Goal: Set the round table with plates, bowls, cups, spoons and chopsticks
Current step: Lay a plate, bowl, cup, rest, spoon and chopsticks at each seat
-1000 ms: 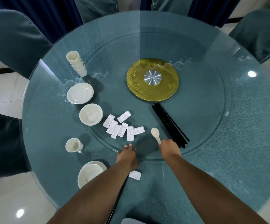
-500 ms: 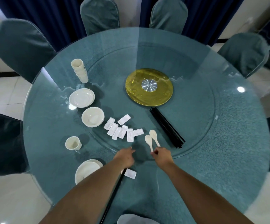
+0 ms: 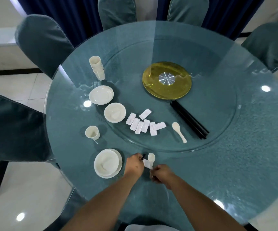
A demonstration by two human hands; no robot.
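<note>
Two of my hands are busy at the near place setting. My right hand (image 3: 161, 175) pinches the handle of a small white plastic spoon (image 3: 151, 160), fingers closed on it. The scoop end points away from me and sits over a small white rectangle rest (image 3: 146, 163). My left hand (image 3: 135, 164) is just beside that rest, fingers curled near a thin black chopstick tip (image 3: 143, 156). I cannot tell if it really holds the chopstick.

To do this well, I think I should lower the spoon slowly so its neck lies on the rest and does not slide off. My left hand can keep the rest from moving.

Left of the rest sits a white bowl on a white plate (image 3: 108, 163). Past that stands one white cup (image 3: 92, 132). Farther from the rest, on the round glass turntable (image 3: 218, 114), lie more white rests (image 3: 145, 126), another white spoon (image 3: 179, 132), a bundle of black chopsticks (image 3: 189, 120), a spare bowl (image 3: 114, 112), a stack of plates (image 3: 101, 95) and stacked cups (image 3: 97, 67). Many seats are not yet set.
</note>
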